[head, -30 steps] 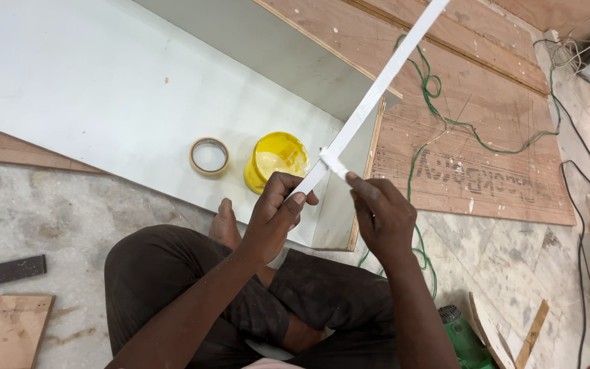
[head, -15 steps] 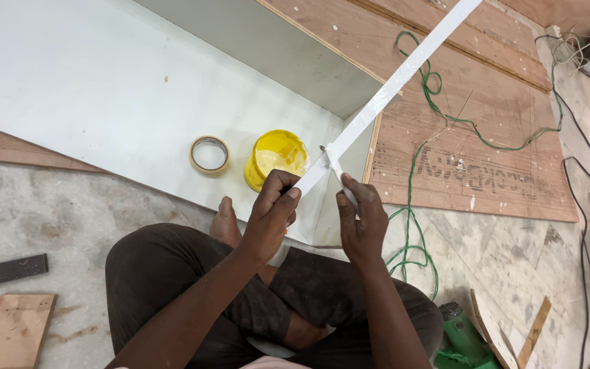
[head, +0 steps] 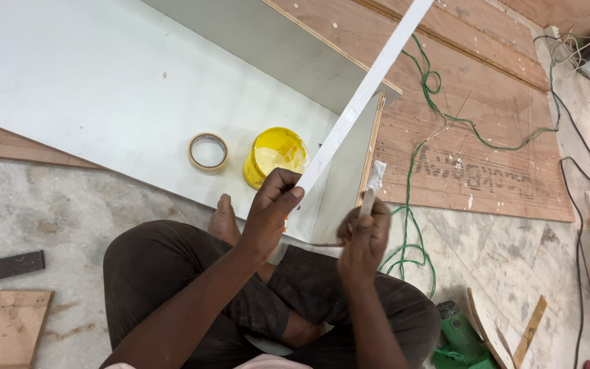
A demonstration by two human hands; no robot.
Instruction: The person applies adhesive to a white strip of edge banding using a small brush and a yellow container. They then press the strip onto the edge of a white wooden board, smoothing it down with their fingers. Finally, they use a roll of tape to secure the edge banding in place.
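The long strip [head: 363, 96] running to the top of the frame looks like smooth, slightly glossy white laminate, as does the broad matt white board [head: 90, 89] at upper left. Upper right lies raw brown plywood [head: 486, 157], rough and paint-flecked. The yellow tub [head: 276, 156] at centre looks glossy plastic; the floor [head: 56, 212] is mottled, dusty stone.

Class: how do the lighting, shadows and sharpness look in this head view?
Head view: soft, even light; glare on the white strip; faint shadow under the yellow tub; the left hand and right hand are sharp; straight edges bow slightly near the frame borders.
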